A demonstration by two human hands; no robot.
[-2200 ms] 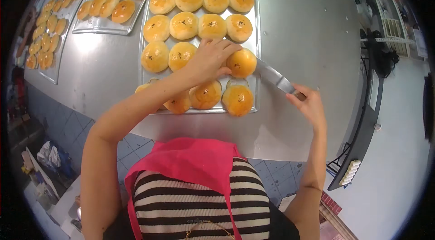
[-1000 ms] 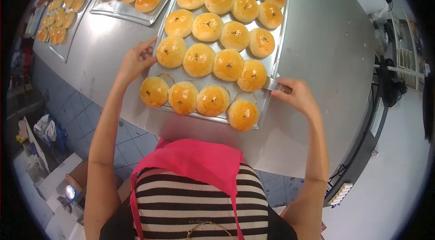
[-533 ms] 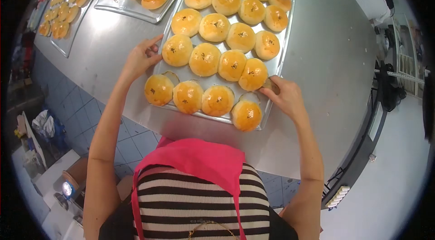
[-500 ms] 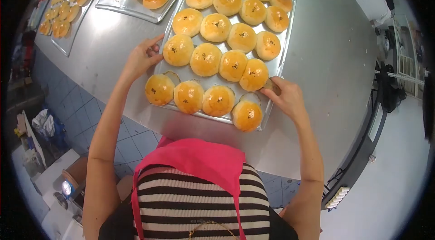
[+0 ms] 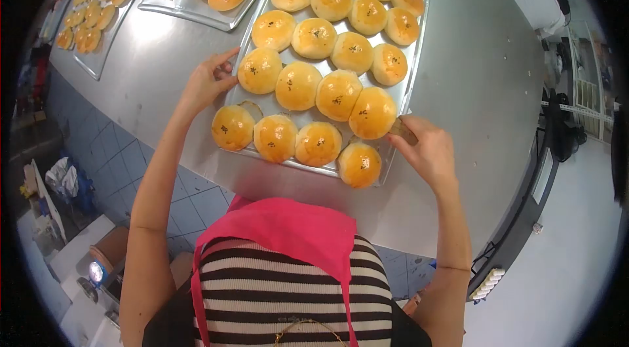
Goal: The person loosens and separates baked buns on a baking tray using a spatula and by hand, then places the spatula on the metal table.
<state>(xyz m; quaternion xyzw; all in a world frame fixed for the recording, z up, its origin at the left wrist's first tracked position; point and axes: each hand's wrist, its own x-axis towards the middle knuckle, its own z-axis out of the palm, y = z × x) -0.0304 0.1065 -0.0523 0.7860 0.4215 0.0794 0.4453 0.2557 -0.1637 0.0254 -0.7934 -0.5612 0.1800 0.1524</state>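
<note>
Rows of glossy golden buns with dark seeds on top lie on a metal baking tray (image 5: 417, 62). My left hand (image 5: 213, 78) grips the tray's left edge, fingertips by a bun (image 5: 260, 71). At the lower right, my right hand (image 5: 426, 147) pinches a flat brownish scraper (image 5: 404, 129), whose front end is hidden beneath a bun (image 5: 372, 113). That bun looks raised and slightly overlaps its neighbour (image 5: 339, 95). The front-row buns, including the one at the right corner (image 5: 360, 165), sit close to the tray's front edge, with dark ring marks behind them.
A second tray (image 5: 190, 15) of buns lies at the upper left of the steel table (image 5: 478, 98). Farther left is another tray (image 5: 98, 74) with smaller-looking buns. The table's front edge runs just before my pink apron (image 5: 282, 229).
My right hand has moved slightly right and toward me. The bun at its scraper has risen and shifted a little right. My left hand stays at the tray's edge.
</note>
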